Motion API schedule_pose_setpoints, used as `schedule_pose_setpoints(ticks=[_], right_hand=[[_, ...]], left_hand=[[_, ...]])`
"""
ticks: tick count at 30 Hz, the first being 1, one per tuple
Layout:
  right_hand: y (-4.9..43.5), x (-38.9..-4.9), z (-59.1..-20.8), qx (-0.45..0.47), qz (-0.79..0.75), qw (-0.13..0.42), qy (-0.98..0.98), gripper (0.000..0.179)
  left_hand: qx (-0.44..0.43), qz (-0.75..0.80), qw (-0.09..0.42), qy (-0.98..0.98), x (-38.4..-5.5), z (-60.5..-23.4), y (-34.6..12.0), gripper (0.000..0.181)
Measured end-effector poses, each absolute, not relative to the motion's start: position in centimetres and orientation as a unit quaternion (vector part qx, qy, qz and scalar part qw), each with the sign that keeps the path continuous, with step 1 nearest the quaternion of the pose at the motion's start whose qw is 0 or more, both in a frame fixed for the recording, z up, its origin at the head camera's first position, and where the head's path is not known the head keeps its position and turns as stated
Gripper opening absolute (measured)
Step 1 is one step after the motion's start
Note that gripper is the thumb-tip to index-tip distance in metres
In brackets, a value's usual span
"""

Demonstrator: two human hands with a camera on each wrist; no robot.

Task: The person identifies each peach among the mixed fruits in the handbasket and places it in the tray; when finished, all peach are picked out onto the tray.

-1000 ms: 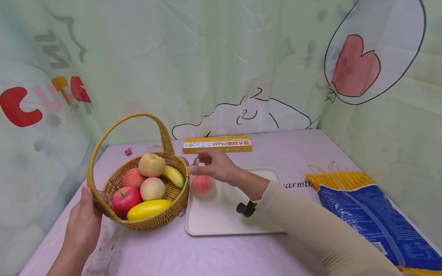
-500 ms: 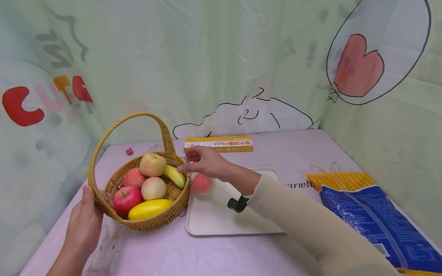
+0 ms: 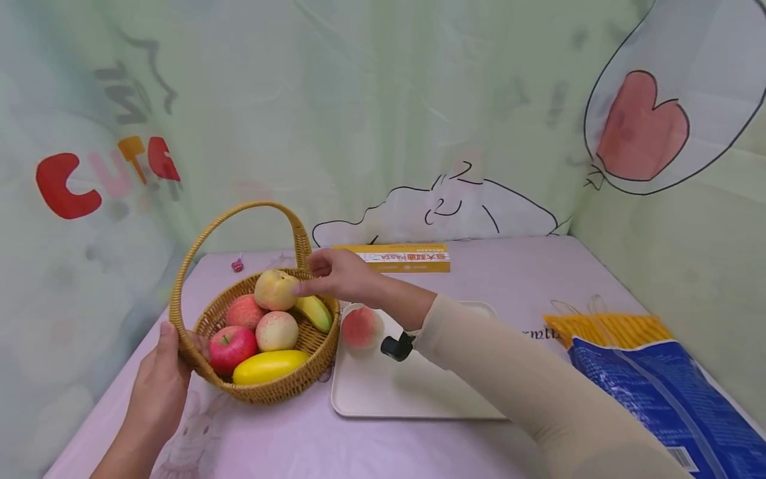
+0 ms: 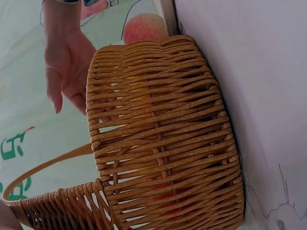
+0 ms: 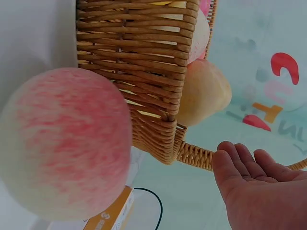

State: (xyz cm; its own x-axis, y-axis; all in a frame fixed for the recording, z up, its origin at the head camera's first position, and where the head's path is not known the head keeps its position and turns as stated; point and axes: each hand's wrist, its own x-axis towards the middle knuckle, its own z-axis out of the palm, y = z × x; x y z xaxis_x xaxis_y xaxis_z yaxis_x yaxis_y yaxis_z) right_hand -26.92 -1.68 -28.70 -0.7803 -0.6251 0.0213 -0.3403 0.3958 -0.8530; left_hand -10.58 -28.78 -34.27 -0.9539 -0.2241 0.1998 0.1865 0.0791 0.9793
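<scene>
Left hand point(image 3: 160, 386) grips the wicker basket point(image 3: 272, 393); right hand point(image 3: 344, 274) is relaxed, holding nothing, way nearer the yellowish peach point(image 3: 274, 289), which is roundish, just left of its thumb.

I see the right hand point(image 3: 346, 274) has come over the rim of the basket point(image 3: 272, 394), its thumb now overlapping the yellowish peach point(image 3: 274, 291); my head view has swung slightly left.
</scene>
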Motion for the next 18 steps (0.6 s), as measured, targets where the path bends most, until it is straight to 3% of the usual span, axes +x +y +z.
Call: schedule_pose_setpoints(ticks=[9, 18], right_hand=[[-4.1, -28.3, -28.5, -0.281, -0.426, 0.159, 0.845, 0.069], [-6.0, -29.6, -28.0, -0.259, -0.418, 0.170, 0.854, 0.080]], left_hand=[[0.033, -0.663, 0.147, -0.734, -10.7, -34.0, -28.5, 0.055], [0.021, -0.656, 0.167, -0.735, -10.6, -34.0, -28.5, 0.055]])
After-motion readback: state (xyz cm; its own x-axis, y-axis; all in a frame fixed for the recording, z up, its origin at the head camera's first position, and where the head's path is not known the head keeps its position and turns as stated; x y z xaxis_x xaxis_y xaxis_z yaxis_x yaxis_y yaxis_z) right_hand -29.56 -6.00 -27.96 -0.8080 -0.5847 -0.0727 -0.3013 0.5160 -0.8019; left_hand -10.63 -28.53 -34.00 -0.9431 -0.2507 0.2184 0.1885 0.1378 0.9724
